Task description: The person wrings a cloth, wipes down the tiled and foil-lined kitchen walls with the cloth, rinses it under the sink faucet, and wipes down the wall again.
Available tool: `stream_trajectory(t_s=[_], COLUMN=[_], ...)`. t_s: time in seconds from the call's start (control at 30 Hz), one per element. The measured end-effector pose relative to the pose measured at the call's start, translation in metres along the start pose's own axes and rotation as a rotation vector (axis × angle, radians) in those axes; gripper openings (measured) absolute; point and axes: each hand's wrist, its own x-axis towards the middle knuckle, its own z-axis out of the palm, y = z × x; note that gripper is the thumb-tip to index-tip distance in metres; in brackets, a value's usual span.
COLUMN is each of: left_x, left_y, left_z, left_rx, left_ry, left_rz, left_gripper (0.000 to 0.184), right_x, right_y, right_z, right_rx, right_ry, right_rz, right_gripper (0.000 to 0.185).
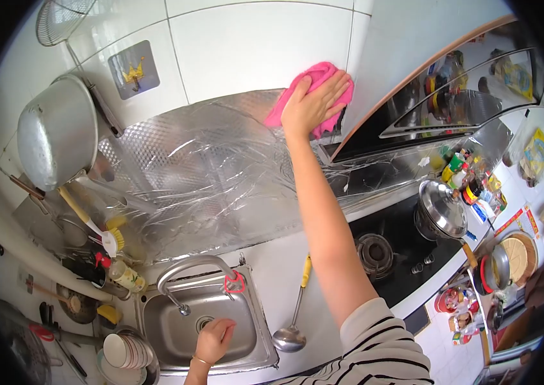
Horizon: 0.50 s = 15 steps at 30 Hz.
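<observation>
My right hand [313, 106] presses a bright pink cloth [324, 72] to the wall, holding it where the white tiles meet the foil covering [207, 160]. Its fingers lie stretched over the cloth, and the thumb stands apart. A black range hood [439, 96] begins just right of the cloth. Low in the view, my left hand [214, 340] hangs above the steel sink [246, 333], fingers curled together with nothing visible in them. The curved faucet [198, 262] arches over the basin beyond that hand. Beneath my right arm, a ladle [291, 337] with a yellow handle rests on the counter.
A lidded pot [440, 210] stands on the black stove [390, 247], with several bottles [464, 173] behind it. On the left wall hang a metal basin [60, 131] and a wire strainer [60, 19]. Stacked bowls [124, 351] and a dish brush [112, 240] are left of the sink.
</observation>
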Motion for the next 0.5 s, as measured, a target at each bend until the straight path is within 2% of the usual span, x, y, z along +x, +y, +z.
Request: stream_trajectory(t_s=[0.07,0.23,0.5], left_x=[-0.006,-0.013,-0.007], left_y=[-0.004,-0.016,-0.008], left_z=[0.003,0.008,0.016], left_rx=[-0.052,-0.027,-0.051], left_ry=[-0.011,0.008,-0.003], left_rz=[-0.062,-0.025,-0.078], left_gripper=[0.009,0.010,0.011], right_x=[-0.005,-0.050,-0.111], right_y=[0.001,0.003,0.037], right_z=[0.003,0.007,0.001], right_rx=[-0.003,0.006,0.027], right_ry=[0.015,-0.003,-0.063], right_rz=[0.034,0.137,0.089], right_gripper=[0.070,0.073,0.073])
